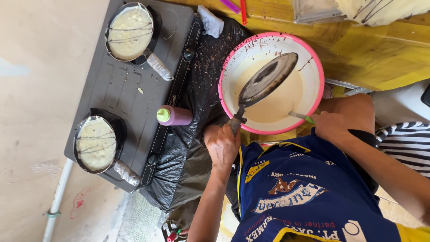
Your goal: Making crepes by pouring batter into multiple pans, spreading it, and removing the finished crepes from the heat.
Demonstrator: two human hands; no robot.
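Observation:
My left hand [221,144] grips the handle of a small dark round pan [268,79], which is tilted over a pink-rimmed white basin [223,95] of pale batter. My right hand [330,126] holds a green-handled utensil [301,117] whose end dips into the batter at the basin's near edge. The basin rests against my knee and a blue apron covers my front.
Left of the basin, a grey two-burner stove [134,85] carries two small pans of setting batter [129,31] [95,143]. A purple squeeze bottle [174,115] with a green cap lies on its edge. Black plastic sheet [197,148], white cloth [210,20], yellow wooden surface [371,54].

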